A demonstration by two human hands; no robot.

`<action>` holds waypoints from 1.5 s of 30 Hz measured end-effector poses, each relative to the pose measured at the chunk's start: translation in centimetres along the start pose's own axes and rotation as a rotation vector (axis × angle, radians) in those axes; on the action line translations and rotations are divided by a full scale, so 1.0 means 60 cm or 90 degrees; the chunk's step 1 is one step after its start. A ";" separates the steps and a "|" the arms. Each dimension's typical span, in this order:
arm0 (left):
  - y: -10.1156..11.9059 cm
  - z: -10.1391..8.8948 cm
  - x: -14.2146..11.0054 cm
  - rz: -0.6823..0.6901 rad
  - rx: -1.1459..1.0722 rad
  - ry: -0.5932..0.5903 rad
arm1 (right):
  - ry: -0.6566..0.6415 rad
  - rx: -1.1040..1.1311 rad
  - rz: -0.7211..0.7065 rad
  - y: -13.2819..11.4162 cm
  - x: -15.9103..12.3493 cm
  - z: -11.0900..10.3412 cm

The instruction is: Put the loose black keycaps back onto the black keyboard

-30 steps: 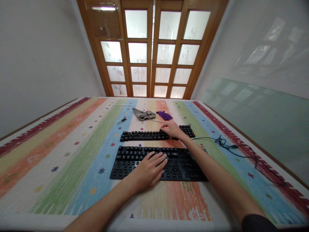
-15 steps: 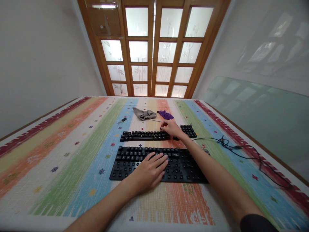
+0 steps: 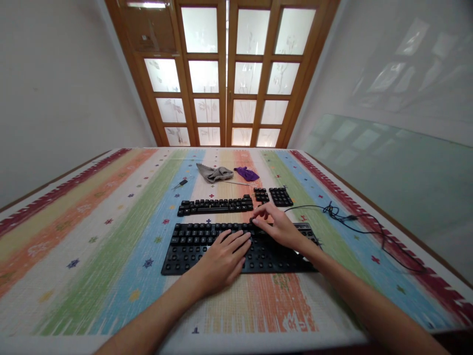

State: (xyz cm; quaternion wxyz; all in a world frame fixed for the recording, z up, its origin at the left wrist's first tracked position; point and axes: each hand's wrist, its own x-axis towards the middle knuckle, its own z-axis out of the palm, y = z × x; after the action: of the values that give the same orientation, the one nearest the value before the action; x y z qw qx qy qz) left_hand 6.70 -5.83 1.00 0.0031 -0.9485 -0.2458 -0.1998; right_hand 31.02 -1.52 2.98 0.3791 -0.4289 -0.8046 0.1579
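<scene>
A black keyboard (image 3: 181, 264) lies before me. Its upper rows carry keycaps on the left, while many lower positions show bare switch stems. My left hand (image 3: 222, 259) rests flat on the keyboard's middle with its fingers spread. Over the top row, right of centre, my right hand (image 3: 279, 228) pinches a small black keycap (image 3: 252, 221) between thumb and fingers. Part of the keyboard's right side is hidden under that hand. Just behind the keyboard sit loose keycaps (image 3: 214, 206) in rows, a small cluster of keycaps (image 3: 261, 195) and a number-pad block of keycaps (image 3: 281, 196).
A grey cloth (image 3: 215, 173) and a purple cloth (image 3: 247, 173) lie farther back, with a thin rod (image 3: 236, 183) near them. Left of these is a small black object (image 3: 183, 182). A black cable (image 3: 364, 228) coils at right. The striped tablecloth (image 3: 121, 236) covers the table.
My right hand has come back from the loose keycaps to the keyboard's top row, holding a keycap. My left hand stays on the keyboard. The whole view has shifted slightly.
</scene>
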 end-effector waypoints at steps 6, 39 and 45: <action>0.001 0.003 0.002 0.001 -0.018 0.017 | -0.015 -0.032 -0.030 -0.018 -0.056 -0.010; 0.003 0.006 0.005 0.001 -0.006 0.043 | 0.008 -0.252 -0.306 -0.034 -0.068 0.007; 0.002 0.010 0.003 0.006 -0.003 0.042 | 0.002 -0.252 -0.307 -0.035 -0.066 0.005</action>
State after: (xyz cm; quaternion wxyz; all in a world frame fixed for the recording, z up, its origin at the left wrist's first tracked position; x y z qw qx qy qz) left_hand 7.14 -5.75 0.52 0.0098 -0.9425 -0.2407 -0.2317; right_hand 30.98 -5.94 2.09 0.3159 -0.2917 -0.8976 -0.0969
